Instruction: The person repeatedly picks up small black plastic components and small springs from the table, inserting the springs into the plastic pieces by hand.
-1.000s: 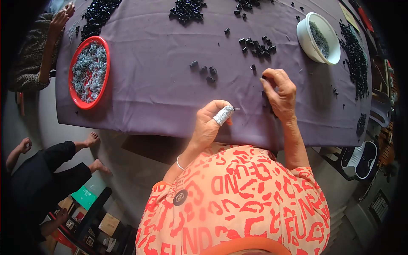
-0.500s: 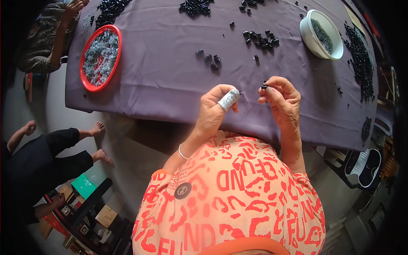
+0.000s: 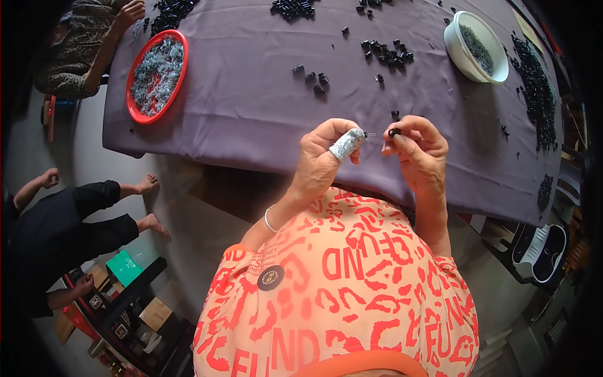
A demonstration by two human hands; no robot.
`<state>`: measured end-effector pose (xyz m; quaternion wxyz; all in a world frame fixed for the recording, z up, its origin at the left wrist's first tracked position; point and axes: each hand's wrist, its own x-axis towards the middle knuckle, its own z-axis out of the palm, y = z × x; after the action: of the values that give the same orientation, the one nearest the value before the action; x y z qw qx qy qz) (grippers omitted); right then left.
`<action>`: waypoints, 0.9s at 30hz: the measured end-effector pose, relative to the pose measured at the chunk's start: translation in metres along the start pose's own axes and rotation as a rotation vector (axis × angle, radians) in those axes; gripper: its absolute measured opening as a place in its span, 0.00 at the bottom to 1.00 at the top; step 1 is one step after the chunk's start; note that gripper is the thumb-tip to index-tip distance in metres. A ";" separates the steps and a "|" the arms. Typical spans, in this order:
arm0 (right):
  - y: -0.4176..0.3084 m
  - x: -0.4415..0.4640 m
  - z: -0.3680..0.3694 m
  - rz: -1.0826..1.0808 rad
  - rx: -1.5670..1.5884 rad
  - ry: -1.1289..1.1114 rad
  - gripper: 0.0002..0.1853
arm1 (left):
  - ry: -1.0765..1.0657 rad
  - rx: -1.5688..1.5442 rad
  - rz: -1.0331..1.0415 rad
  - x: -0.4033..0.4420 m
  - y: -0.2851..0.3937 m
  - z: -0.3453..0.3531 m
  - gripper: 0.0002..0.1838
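My left hand (image 3: 320, 154), its thumb wrapped in a whitish speckled covering (image 3: 347, 145), pinches a tiny dark piece with thin clear prongs (image 3: 371, 134) pointing right. Just across from it, my right hand (image 3: 419, 149) grips a small black ring-like plastic part (image 3: 394, 132) between thumb and fingertips. A narrow gap separates the prongs from that part. Beyond my right fingertips lies another black plastic piece (image 3: 395, 115) on the purple tablecloth (image 3: 251, 125). A few more loose black pieces (image 3: 319, 89) sit farther up.
At left stands a red tray (image 3: 130, 103) of clear greyish bits; at right, a white bowl (image 3: 499, 76) of similar bits. Black parts lie in piles, including a long one (image 3: 537, 94) along the right edge. Another person's hand (image 3: 132, 11) is at the upper left.
The black part in my right hand has turned, so its round end now shows. Both hands stay close together, shifted slightly to the right in view. The whole view has shifted a little.
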<state>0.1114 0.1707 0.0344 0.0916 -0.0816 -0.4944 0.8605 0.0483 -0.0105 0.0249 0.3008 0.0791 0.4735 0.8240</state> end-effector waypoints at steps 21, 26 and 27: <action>-0.007 -0.016 0.036 -0.252 -0.631 0.020 0.11 | -0.011 0.252 0.204 -0.009 0.003 0.001 0.06; -0.006 -0.018 0.039 -0.150 -0.538 0.034 0.12 | -0.032 0.276 0.223 -0.008 0.002 -0.002 0.05; -0.006 -0.017 0.038 -0.131 -0.484 0.021 0.12 | -0.032 0.280 0.222 -0.008 0.001 -0.002 0.05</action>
<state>0.1196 0.1374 0.0590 0.1301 -0.0778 -0.6893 0.7084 0.0535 -0.0174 0.0261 0.2015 0.1852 0.5670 0.7769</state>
